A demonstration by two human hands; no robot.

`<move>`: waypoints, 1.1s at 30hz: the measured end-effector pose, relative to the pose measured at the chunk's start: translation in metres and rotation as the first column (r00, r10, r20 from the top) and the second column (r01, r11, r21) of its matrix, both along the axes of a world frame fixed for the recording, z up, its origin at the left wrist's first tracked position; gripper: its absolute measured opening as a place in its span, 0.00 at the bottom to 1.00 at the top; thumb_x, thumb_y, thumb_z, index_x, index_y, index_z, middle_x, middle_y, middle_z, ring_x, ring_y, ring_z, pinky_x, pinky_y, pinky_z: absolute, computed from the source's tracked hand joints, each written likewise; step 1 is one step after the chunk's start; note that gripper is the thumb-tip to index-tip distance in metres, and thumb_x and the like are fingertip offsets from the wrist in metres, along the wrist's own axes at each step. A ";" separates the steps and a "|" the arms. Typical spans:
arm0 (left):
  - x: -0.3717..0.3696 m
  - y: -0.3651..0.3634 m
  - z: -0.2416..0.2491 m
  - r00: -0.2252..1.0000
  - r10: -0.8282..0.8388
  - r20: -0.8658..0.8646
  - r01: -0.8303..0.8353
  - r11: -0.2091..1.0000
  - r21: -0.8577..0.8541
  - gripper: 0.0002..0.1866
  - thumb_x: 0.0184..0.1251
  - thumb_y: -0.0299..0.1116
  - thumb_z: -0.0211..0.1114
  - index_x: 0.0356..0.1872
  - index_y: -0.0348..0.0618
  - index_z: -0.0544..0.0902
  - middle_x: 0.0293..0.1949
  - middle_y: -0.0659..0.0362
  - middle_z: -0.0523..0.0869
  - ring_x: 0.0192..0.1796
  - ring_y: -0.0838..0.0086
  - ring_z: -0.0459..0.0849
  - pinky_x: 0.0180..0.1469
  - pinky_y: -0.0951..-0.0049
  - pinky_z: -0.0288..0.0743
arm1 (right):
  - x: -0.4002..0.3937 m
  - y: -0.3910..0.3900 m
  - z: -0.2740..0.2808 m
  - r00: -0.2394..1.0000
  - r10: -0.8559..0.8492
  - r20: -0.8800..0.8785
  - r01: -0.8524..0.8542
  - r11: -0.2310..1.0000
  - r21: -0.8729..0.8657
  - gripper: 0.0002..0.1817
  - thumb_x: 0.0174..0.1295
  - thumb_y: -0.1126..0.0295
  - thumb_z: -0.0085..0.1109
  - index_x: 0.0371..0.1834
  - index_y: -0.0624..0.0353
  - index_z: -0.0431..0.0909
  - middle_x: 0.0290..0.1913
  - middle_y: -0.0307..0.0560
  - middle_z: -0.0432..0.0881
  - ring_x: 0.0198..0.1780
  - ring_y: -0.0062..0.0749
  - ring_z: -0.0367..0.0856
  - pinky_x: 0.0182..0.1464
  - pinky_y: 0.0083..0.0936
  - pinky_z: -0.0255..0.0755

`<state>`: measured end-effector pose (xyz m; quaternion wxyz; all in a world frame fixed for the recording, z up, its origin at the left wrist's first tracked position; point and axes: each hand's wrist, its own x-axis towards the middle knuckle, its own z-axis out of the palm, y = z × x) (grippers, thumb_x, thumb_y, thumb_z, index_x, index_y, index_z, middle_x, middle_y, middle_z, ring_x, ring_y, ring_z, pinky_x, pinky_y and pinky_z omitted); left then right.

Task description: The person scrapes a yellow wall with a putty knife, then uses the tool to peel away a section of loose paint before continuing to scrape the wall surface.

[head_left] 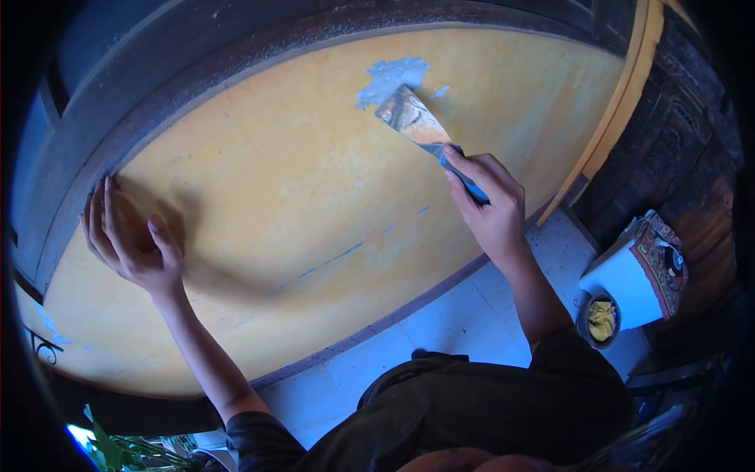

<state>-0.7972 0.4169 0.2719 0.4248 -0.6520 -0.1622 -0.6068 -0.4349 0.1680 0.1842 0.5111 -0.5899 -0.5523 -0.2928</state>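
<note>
My right hand (491, 197) is closed around the blue and black handle of a putty knife (413, 114). The knife's wide metal blade, marked with residue, meets the lower edge of a bare grey-white patch (393, 79) on the yellow wall (314, 181). A smaller pale chip lies just right of that patch. Over at the left, my left hand (130, 244) holds nothing. Its fingers are spread, with the tips by the dark wooden ledge (157, 141) where it borders the yellow wall.
Pale floor tiles (464, 322) run along the wall's base. To the right stand a white box-like stand (625, 283) with a patterned cloth and a bin (599, 321) holding something yellow. Dark carved wood (668, 141) is beyond. Green leaves (110, 440) show at lower left.
</note>
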 end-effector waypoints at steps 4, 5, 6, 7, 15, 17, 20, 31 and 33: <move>0.003 -0.002 0.000 1.000 0.018 0.020 -0.018 1.000 -0.003 0.30 0.75 0.51 0.53 0.65 0.37 0.81 0.64 0.49 0.82 0.70 0.52 0.76 0.73 0.47 0.67 | 0.026 0.005 0.003 0.998 0.064 -0.017 -0.063 0.998 0.026 0.21 0.60 0.80 0.71 0.58 0.51 0.87 0.35 0.43 0.84 0.30 0.32 0.87 0.31 0.31 0.80; 0.002 -0.003 -0.001 0.998 0.052 0.024 -0.052 0.999 -0.011 0.31 0.76 0.51 0.52 0.66 0.36 0.80 0.64 0.48 0.82 0.70 0.52 0.76 0.73 0.46 0.67 | 0.027 0.006 0.001 0.997 0.076 -0.017 -0.076 0.997 0.025 0.21 0.60 0.80 0.71 0.58 0.51 0.87 0.35 0.43 0.84 0.31 0.33 0.87 0.31 0.31 0.80; 0.003 -0.004 0.000 0.998 0.059 0.018 -0.059 0.998 -0.007 0.30 0.76 0.51 0.52 0.65 0.36 0.81 0.64 0.48 0.82 0.70 0.52 0.76 0.73 0.46 0.68 | 0.027 0.009 0.000 0.996 0.089 -0.012 -0.088 0.996 0.022 0.21 0.60 0.80 0.71 0.58 0.52 0.87 0.35 0.43 0.84 0.31 0.33 0.87 0.31 0.31 0.80; 0.004 -0.005 0.000 0.998 0.065 0.016 -0.065 0.998 -0.004 0.30 0.76 0.51 0.52 0.65 0.36 0.81 0.63 0.48 0.82 0.69 0.52 0.76 0.73 0.46 0.68 | 0.029 0.009 -0.001 0.995 0.101 -0.004 -0.101 0.995 0.016 0.21 0.60 0.80 0.71 0.58 0.52 0.87 0.36 0.43 0.84 0.31 0.33 0.87 0.32 0.30 0.80; 0.010 0.000 0.000 0.995 0.092 0.030 -0.093 0.993 0.068 0.30 0.76 0.51 0.51 0.63 0.35 0.81 0.62 0.48 0.83 0.66 0.52 0.80 0.68 0.48 0.73 | 0.059 -0.001 -0.041 0.991 0.093 -0.095 -0.087 0.993 0.074 0.21 0.62 0.80 0.70 0.59 0.55 0.86 0.36 0.46 0.84 0.32 0.35 0.88 0.31 0.30 0.81; 0.008 0.000 0.000 0.993 0.115 0.008 -0.115 0.990 0.075 0.30 0.76 0.51 0.51 0.63 0.35 0.81 0.62 0.47 0.83 0.65 0.52 0.80 0.67 0.47 0.73 | 0.056 0.004 -0.033 0.990 0.112 -0.088 -0.105 0.991 0.078 0.22 0.61 0.80 0.70 0.60 0.55 0.86 0.37 0.47 0.84 0.32 0.35 0.88 0.30 0.30 0.81; 0.015 -0.002 -0.001 0.997 0.072 0.022 -0.074 0.992 0.099 0.29 0.79 0.51 0.51 0.63 0.35 0.81 0.61 0.48 0.84 0.65 0.52 0.80 0.68 0.50 0.73 | 0.060 -0.002 -0.034 0.987 0.130 -0.100 -0.126 0.991 0.042 0.22 0.62 0.80 0.70 0.60 0.54 0.85 0.36 0.46 0.84 0.31 0.34 0.87 0.30 0.30 0.81; 0.018 -0.002 -0.003 0.994 0.100 0.048 -0.103 0.993 0.064 0.30 0.77 0.52 0.51 0.64 0.37 0.80 0.62 0.47 0.83 0.65 0.51 0.81 0.67 0.47 0.74 | 0.068 -0.004 -0.038 0.980 0.154 -0.125 -0.150 0.988 0.043 0.21 0.61 0.80 0.70 0.59 0.55 0.86 0.35 0.45 0.84 0.30 0.33 0.86 0.29 0.29 0.79; 0.019 0.000 -0.002 0.995 0.085 0.060 -0.090 0.993 0.075 0.30 0.77 0.52 0.51 0.64 0.37 0.80 0.62 0.47 0.83 0.65 0.51 0.81 0.67 0.47 0.75 | 0.070 -0.003 -0.039 0.981 0.152 -0.119 -0.147 0.988 0.052 0.22 0.61 0.80 0.71 0.60 0.54 0.86 0.35 0.46 0.84 0.30 0.33 0.86 0.29 0.30 0.79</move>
